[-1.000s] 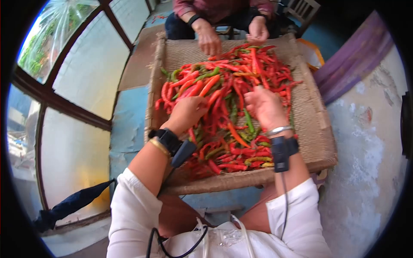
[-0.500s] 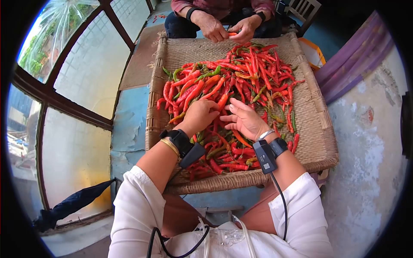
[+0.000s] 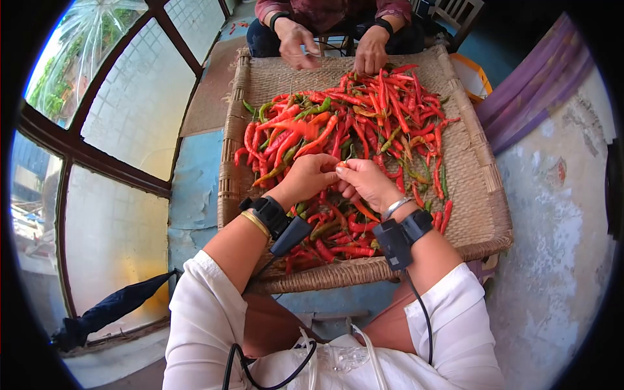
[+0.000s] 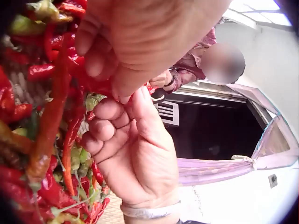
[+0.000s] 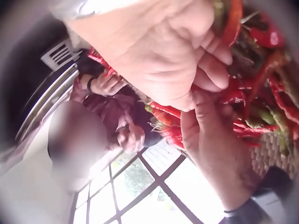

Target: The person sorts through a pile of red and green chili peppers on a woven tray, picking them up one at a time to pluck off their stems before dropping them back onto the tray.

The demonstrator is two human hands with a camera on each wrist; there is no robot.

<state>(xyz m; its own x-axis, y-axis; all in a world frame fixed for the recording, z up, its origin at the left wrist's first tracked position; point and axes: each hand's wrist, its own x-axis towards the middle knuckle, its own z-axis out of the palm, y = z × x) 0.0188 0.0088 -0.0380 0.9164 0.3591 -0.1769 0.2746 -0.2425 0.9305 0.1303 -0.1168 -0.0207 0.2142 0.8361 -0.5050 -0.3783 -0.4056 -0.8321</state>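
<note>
Red chili peppers [image 3: 383, 107], with some green ones among them, are heaped on a woven tray [image 3: 468, 188]. Over the near side of the heap both hands meet fingertip to fingertip. The left hand [image 3: 304, 179] pinches a red chili pepper [image 3: 341, 165], mostly hidden by the fingers. The right hand [image 3: 372, 184], thumb and forefinger together, pinches at the same chili, where a green stem [image 3: 350, 153] shows. In the left wrist view part of the chili [image 4: 99, 86] lies under the left hand's curled fingers.
Across the tray sits another person, one hand [image 3: 298, 47] held above the far edge and the other [image 3: 372, 53] at the peppers. A blurred red pepper [image 3: 300, 127] shows over the heap's left part. Windows [image 3: 120, 104] line the left; a purple curtain [image 3: 533, 97] hangs right.
The right hand has come from the heap's right side to the left hand, its open fingers now pinching. The other person's hands, together around a chili half a second ago, have parted.
</note>
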